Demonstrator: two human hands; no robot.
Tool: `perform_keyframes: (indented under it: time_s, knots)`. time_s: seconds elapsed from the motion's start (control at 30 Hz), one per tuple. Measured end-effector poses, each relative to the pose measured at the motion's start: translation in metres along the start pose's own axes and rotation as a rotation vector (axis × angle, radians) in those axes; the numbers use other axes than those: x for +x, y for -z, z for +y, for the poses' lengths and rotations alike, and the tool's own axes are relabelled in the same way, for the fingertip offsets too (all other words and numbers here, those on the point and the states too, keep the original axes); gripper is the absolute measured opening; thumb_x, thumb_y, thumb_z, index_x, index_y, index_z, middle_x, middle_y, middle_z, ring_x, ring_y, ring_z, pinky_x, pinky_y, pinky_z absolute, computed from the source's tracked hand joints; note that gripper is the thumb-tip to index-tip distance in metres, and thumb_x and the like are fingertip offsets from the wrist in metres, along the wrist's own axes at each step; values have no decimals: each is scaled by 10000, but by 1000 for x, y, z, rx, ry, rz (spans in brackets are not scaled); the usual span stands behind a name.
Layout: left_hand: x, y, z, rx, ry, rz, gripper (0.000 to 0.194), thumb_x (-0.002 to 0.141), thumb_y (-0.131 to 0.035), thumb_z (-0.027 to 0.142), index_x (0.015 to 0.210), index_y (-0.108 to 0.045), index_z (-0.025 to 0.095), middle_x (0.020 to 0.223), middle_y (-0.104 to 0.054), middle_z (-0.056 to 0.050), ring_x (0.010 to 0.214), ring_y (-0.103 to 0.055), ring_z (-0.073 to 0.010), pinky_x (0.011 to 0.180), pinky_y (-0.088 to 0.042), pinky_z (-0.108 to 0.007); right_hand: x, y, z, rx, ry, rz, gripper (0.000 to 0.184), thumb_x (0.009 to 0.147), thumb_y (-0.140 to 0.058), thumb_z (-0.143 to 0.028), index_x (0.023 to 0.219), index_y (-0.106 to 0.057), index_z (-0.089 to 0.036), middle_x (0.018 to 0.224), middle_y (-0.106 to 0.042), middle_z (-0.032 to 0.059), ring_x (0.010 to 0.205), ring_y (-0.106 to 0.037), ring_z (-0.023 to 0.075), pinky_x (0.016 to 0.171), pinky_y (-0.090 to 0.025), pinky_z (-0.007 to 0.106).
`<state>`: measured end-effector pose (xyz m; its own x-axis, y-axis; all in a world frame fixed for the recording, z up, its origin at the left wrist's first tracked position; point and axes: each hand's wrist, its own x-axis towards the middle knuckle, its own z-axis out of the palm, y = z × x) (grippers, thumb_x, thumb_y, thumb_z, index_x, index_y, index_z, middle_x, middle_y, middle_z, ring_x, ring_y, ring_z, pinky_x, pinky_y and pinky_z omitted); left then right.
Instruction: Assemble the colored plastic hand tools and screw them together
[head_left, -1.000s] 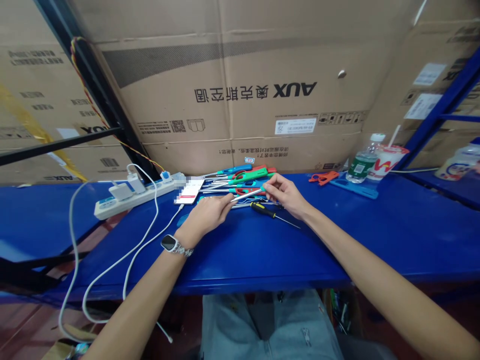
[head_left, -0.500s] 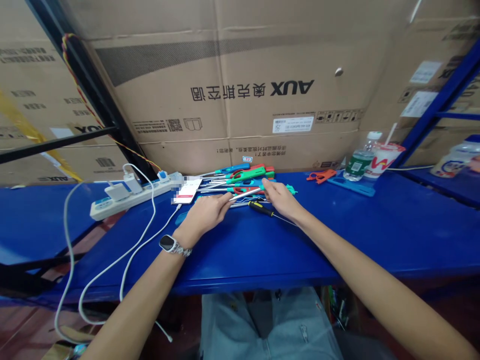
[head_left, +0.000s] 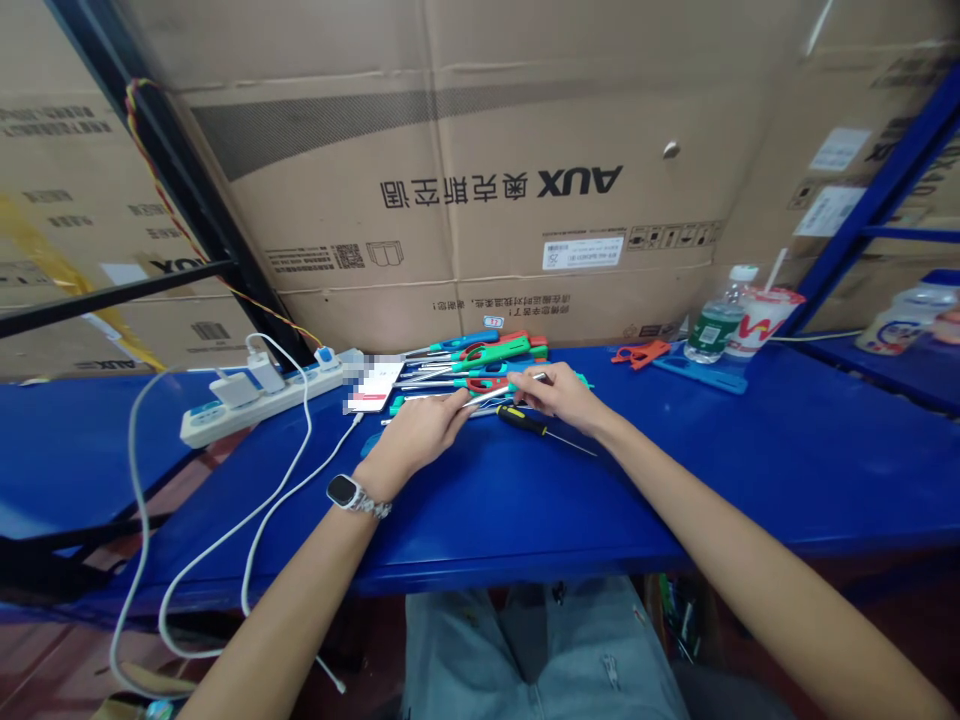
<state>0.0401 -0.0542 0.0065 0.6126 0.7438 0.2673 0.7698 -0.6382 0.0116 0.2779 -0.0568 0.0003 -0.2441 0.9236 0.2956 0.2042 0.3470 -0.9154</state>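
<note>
cardboard box point(head_left: 450, 140): is standing behind the fingers, its print upside down.
blue table point(head_left: 480, 520): is spreading beneath the fingers.
lighters point(head_left: 501, 351): are lying in a pile just behind the fingers.
power strip point(head_left: 292, 392): is lying left of the fingers, holding plugs.
left hand point(head_left: 420, 430): is clamping its thumb and fingers on the tube's left part.
right hand point(head_left: 564, 396): is pinching the tube's right part between its fingertips.
cup point(head_left: 766, 320): is standing well right of the fingers, just beside the bottle point(head_left: 709, 330).
phone point(head_left: 381, 383): is lying left of the fingers.
screwdriver point(head_left: 523, 420): is lying just in front of the right fingers.
metal tube point(head_left: 491, 397): is bridging both hands' fingers, slightly tilted.
</note>
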Motion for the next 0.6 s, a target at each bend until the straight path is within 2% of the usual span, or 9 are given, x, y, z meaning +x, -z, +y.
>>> perform_keyframes:
  time_s: [0.1, 0.17, 0.4, 0.6]
  knots:
    - [-1, 2, 0, -84, 69, -2, 362, 1055, -461, 379, 1331, -489, 146, 838, -734, -94, 774, -731, -289, 668, -501, -326, -3, -14, -3, 184, -84, 157, 457, 792, -754, -602, 612, -592, -214, 540, -508, -19, 453, -407, 101, 423, -296, 268]
    - [-2, 2, 0, -107, 107, 4, 446, 1036, -494, 350, 1412, -402, 128, 805, -724, -86, 756, -732, -301, 662, -508, -337, -4, -25, -3, 224, -78, 232, 456, 784, -763, -596, 609, -569, -222, 548, -515, -15, 448, -414, 105, 415, -303, 271]
    - [0, 0, 5, -138, 95, 17, 515, 978, -504, 206, 1450, -319, 114, 917, -748, -132, 817, -745, -324, 691, -531, -372, -3, -55, 0, 165, 17, 165, 461, 741, -813, -596, 583, -598, -220, 520, -525, -19, 470, -427, 115, 448, -336, 270]
    - [-1, 4, 10, -209, 82, 37, 521, 946, -509, 180, 1433, -339, 105, 914, -743, -134, 818, -737, -315, 701, -525, -377, -2, -65, 0, 160, 42, 162, 451, 740, -811, -591, 576, -627, -213, 514, -531, -22, 471, -418, 107, 463, -348, 269]
